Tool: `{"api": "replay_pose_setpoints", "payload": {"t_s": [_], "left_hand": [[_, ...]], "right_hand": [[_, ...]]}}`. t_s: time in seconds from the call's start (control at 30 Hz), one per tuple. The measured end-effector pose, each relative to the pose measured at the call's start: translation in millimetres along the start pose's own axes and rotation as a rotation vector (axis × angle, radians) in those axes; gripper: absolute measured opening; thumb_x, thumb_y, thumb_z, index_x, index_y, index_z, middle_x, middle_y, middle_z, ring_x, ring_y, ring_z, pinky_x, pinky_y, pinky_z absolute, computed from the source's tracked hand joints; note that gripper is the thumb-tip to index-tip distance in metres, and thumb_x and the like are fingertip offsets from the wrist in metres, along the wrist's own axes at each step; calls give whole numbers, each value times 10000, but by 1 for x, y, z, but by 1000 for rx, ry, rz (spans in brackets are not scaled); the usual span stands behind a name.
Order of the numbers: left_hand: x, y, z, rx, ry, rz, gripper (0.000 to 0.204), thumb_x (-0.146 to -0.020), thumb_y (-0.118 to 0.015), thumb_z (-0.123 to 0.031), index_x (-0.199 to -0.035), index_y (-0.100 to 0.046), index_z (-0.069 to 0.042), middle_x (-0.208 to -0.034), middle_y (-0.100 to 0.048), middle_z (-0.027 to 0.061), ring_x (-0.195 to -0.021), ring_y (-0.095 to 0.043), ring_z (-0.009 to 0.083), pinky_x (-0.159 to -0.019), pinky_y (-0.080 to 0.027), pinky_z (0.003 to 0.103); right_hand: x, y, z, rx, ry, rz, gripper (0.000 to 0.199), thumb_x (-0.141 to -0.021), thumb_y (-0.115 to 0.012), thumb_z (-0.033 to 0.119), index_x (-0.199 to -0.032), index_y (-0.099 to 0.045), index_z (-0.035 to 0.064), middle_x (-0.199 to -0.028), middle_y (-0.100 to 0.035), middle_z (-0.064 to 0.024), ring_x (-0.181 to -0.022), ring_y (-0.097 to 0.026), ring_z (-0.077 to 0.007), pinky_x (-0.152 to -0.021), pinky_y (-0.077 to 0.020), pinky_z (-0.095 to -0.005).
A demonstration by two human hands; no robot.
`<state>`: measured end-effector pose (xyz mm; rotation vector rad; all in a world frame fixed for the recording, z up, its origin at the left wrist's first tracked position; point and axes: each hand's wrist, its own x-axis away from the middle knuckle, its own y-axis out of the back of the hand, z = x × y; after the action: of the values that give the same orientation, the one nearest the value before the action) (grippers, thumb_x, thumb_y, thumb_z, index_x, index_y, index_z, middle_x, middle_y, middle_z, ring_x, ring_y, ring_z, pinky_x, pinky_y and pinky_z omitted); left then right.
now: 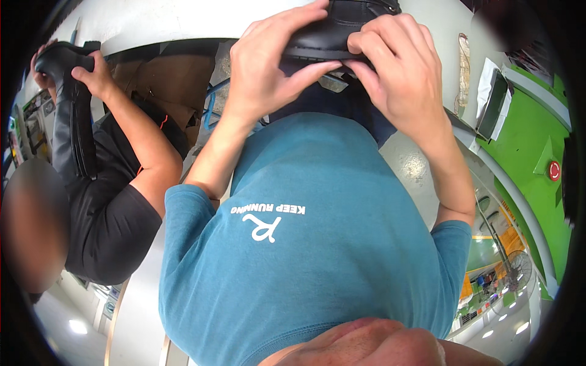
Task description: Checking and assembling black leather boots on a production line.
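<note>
A black leather boot with a thick black sole lies at the top edge of the view, and its upper part runs out of the picture. From the left, my left hand closes on it, thumb stretched along the sole's edge. On the opposite side my right hand grips the boot, its curled fingers against the upper and its thumb at the sole rim. Both thumb tips nearly meet beneath the sole. Some fingertips are hidden behind the boot.
At the left, a co-worker in a black shirt holds a tall black zipped boot. The white worktable spans the top. To the right stand a green machine panel with a red button and a fan.
</note>
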<state>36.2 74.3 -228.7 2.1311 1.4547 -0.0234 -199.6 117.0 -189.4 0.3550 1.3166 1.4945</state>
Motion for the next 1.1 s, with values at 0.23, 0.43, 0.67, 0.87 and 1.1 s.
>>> {"api": "replay_pose_setpoints", "payload": {"t_s": [0.23,0.43,0.67,0.87,1.1], "left_hand": [[-3,-3,96,443,-646,45,668,-878,-952,-64,-1467,-650,30,-1605,-631,278,-1488,-634,351,-1237,-501,428],[-3,8,76,389,-565,26,566,-862,-965,-99,-1369,-747,25,-1505,-716,268,-1411,-700,348,-1184,-544,422],[-3,25,41,438,-330,119,542,-862,-959,-82,-1355,-768,36,-1470,-744,246,-1388,-713,330,-1183,-542,425],[-2,12,64,437,-323,110,591,-834,-978,-81,-1376,-768,26,-1464,-750,237,-1382,-719,332,-1187,-545,426],[-2,-6,87,361,-552,-37,608,-790,-1013,-126,-1347,-807,4,-1461,-749,245,-1352,-741,335,-1142,-584,411]], "right_hand": [[-1,-30,30,13,31,-169,488,-710,-947,168,-1135,-722,88,-1045,-683,-49,-1009,-674,-279,-869,-528,-424],[-1,-38,24,28,26,-161,445,-707,-939,157,-1085,-710,106,-987,-649,-34,-928,-644,-266,-822,-492,-425],[-12,-28,17,-25,83,-10,400,-711,-929,123,-1050,-716,108,-954,-634,-21,-895,-631,-258,-855,-465,-425],[-4,-33,22,43,95,-215,413,-704,-927,102,-1075,-746,116,-1014,-693,-21,-947,-662,-252,-853,-484,-418],[0,-30,23,35,-9,3,547,-806,-943,87,-1311,-734,72,-1125,-740,-34,-1041,-701,-230,-923,-532,-385]]}}
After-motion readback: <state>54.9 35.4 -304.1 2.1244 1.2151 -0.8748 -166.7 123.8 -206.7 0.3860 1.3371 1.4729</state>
